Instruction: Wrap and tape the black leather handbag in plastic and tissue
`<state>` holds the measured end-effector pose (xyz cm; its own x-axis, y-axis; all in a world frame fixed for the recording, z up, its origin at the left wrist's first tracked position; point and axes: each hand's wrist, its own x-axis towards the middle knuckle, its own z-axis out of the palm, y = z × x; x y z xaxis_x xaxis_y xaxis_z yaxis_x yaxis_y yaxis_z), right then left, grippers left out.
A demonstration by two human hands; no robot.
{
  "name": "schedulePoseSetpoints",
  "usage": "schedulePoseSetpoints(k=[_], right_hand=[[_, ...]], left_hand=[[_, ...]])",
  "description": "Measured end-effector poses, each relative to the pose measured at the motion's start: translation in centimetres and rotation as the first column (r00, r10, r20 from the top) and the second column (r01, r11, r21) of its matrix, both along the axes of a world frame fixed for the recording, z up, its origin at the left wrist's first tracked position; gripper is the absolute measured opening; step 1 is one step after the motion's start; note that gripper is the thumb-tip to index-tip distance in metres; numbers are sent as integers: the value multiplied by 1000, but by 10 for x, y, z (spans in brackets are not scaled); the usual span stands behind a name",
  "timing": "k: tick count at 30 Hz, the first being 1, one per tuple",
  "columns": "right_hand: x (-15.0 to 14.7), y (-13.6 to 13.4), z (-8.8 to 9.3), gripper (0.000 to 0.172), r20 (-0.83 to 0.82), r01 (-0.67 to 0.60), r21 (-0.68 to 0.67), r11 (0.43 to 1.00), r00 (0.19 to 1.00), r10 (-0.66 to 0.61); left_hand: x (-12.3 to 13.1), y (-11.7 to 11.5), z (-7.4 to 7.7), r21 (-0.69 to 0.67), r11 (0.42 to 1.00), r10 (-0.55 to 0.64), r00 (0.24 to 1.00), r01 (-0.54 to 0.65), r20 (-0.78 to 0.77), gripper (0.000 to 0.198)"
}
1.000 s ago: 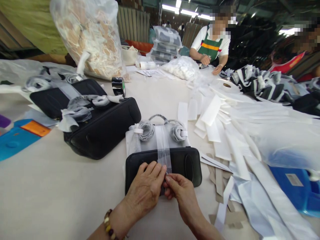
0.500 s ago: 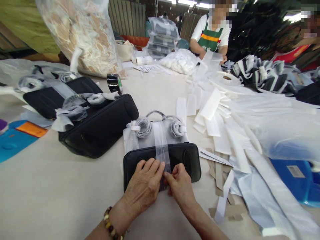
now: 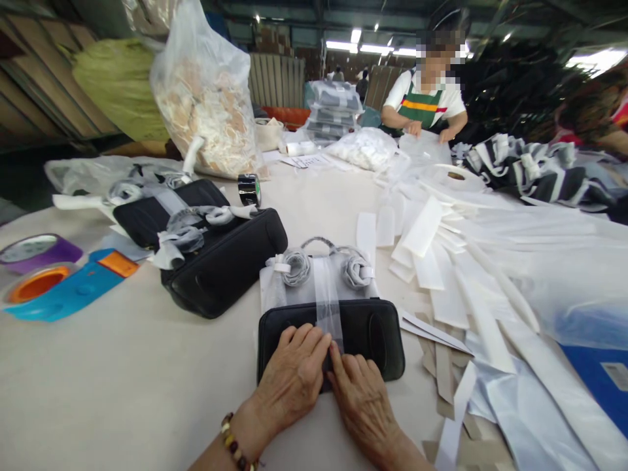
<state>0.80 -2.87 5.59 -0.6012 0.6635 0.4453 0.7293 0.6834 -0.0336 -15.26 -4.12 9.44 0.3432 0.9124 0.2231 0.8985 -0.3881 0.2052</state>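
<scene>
A black handbag (image 3: 363, 330) lies in front of me on the pale table (image 3: 98, 373). Its wrapped handles (image 3: 324, 265) rest on grey tissue behind it, and a clear tape strip (image 3: 328, 301) runs over the bag's middle. My left hand (image 3: 294, 373), with a bead bracelet on the wrist, lies flat on the bag's near edge, fingers stretched out beside the tape end. My right hand (image 3: 363, 392) presses flat next to it, fingertips on the tape's lower end. Neither hand holds anything.
Two more black bags (image 3: 220, 261) with wrapped handles lie at left. Tape rolls (image 3: 36, 252) and a blue dispenser (image 3: 73, 291) sit at far left. White paper strips (image 3: 432, 261) and plastic sheets spread right. A person in a green apron (image 3: 424, 104) works across the table. A black tape roll (image 3: 249, 190) stands midway.
Both hands went from pinching the tape end to lying flat on the bag's front edge. The camera view tilted up and shifted left.
</scene>
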Motion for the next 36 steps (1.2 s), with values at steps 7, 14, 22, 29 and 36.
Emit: schedulePoseSetpoints(k=[7,14,22,29,36], right_hand=[[14,-11,-5,36,31,-132,72,989,991,130],[10,-5,-2,25,-103,-138,57,989,984,144],[61,14,1,30,-572,65,-263,962,793,-210],[62,48,1,74,-512,16,-748,664,622,-592],[64,51,0,72,-525,19,-738,674,610,-593]], left_hand=[[1,-2,3,-28,999,24,999,-23,26,42],[0,-7,11,37,999,-7,989,1,148,36],[-33,-41,-6,-233,720,562,353,-653,748,60],[-38,-32,-1,-608,626,695,-4,-488,719,75],[-36,-4,26,-699,668,700,-104,-256,707,55]])
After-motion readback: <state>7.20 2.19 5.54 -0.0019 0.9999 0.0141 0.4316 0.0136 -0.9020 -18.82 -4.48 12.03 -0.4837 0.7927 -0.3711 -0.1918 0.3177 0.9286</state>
